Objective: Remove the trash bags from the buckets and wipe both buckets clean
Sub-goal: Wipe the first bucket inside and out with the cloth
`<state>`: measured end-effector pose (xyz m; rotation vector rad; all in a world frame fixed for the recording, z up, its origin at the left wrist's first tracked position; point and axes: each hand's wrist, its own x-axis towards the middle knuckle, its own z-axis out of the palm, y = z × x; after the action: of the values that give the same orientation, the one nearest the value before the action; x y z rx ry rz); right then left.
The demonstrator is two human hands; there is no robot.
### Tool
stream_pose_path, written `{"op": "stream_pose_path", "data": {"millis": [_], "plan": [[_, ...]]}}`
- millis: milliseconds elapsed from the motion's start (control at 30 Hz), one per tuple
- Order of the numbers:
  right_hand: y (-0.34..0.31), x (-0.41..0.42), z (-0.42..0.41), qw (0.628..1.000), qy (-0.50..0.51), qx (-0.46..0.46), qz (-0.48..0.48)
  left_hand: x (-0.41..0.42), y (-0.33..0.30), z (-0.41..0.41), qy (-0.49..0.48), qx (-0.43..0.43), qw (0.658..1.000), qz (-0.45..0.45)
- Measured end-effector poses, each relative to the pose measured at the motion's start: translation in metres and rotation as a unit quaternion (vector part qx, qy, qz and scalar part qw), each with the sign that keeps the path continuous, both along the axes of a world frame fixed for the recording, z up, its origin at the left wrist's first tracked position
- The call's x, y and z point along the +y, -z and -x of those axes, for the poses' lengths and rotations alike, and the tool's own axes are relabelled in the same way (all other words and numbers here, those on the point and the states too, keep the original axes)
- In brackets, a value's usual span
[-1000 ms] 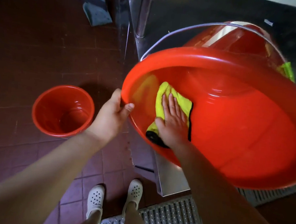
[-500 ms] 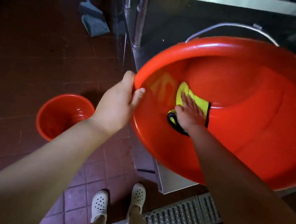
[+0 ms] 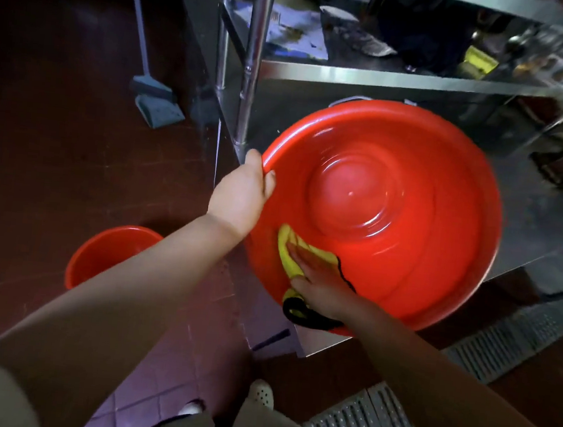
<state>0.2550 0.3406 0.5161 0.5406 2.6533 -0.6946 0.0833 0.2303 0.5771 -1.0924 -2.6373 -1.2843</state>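
Note:
A large red bucket (image 3: 409, 232) is tipped toward me over the edge of a steel shelf, its inside facing the camera. My left hand (image 3: 240, 195) grips its left rim. My right hand (image 3: 318, 279) lies flat inside against the lower wall, pressing a yellow cloth (image 3: 287, 258) with a black edge that hangs over the near rim. A smaller red bucket (image 3: 104, 258) stands upright on the floor at the left, partly hidden behind my left forearm. No trash bag shows in either bucket.
A steel rack (image 3: 423, 80) with cluttered shelves stands behind the big bucket, its posts (image 3: 252, 55) close to my left hand. A grey dustpan (image 3: 156, 105) leans at the back left. A metal floor drain grate (image 3: 363, 424) runs by my feet on the brown tiles.
The big bucket has turned more face-on and moved away from me. My right hand has slid the cloth down from the left wall to the lower wall near the rim. The view tilted up.

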Motion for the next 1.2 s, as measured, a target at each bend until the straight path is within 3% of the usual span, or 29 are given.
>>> {"op": "stream_pose_path", "data": {"millis": [133,300,467,567,667,867,1067,1133,1200], "plan": [[-0.01,0.03,-0.011,0.983,-0.008,-0.138,-0.122,-0.007,-0.013,-0.005,0.029,0.013,0.999,0.015],[-0.018,0.032,-0.014,0.941,-0.015,-0.201,-0.273,-0.024,-0.025,-0.004,0.063,0.007,0.998,0.006],[-0.032,0.047,-0.004,0.928,-0.033,-0.091,-0.36,-0.028,-0.034,-0.009,0.068,-0.032,0.997,-0.026],[-0.057,0.068,0.015,0.903,-0.098,-0.006,-0.417,-0.015,-0.049,-0.005,0.054,-0.104,0.992,-0.054],[-0.082,0.092,0.042,0.877,-0.21,0.03,-0.431,0.002,-0.062,0.005,0.027,-0.194,0.979,-0.064],[-0.086,0.125,0.092,0.83,-0.395,-0.016,-0.393,0.028,-0.06,0.02,-0.039,-0.285,0.957,-0.028],[-0.051,0.148,0.108,0.79,-0.468,-0.187,-0.35,0.041,-0.062,0.014,-0.098,-0.29,0.95,0.058],[-0.039,0.158,0.114,0.748,-0.492,-0.248,-0.369,0.045,-0.064,0.008,-0.129,-0.263,0.952,0.086],[-0.025,0.164,0.116,0.671,-0.552,-0.298,-0.395,0.048,-0.066,-0.001,-0.159,-0.234,0.954,0.103]]}}
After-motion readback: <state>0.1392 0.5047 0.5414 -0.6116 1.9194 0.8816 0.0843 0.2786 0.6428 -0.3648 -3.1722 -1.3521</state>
